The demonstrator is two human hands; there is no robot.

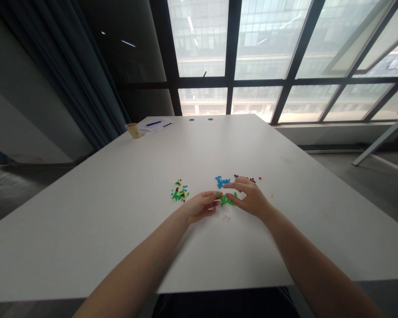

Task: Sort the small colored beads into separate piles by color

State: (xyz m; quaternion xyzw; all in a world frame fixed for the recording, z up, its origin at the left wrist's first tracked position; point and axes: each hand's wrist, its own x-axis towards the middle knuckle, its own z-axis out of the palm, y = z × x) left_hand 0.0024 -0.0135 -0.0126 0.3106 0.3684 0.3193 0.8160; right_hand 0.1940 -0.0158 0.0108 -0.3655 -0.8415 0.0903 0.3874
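Tiny plastic building bricks lie in small heaps on the white table (126,212). My left hand (199,207) curls loosely, its fingertips at the edge of a green brick heap (227,200); I cannot tell whether they hold a brick. My right hand (247,197) spreads over that heap with fingers apart, holding nothing visible. Just above it sit blue bricks (222,181), and dark brown bricks (248,179) lie partly behind my right fingers. A mixed green, brown and yellow heap (179,192) lies left of my left hand. White bricks (226,216) lie below the green heap.
A beige cup (133,130) and papers with blue pens (154,125) stand at the table's far left corner. Two round grommets (200,119) mark the far edge. Tall windows lie beyond, a curtain (86,75) hangs left, and a table leg (381,139) shows right.
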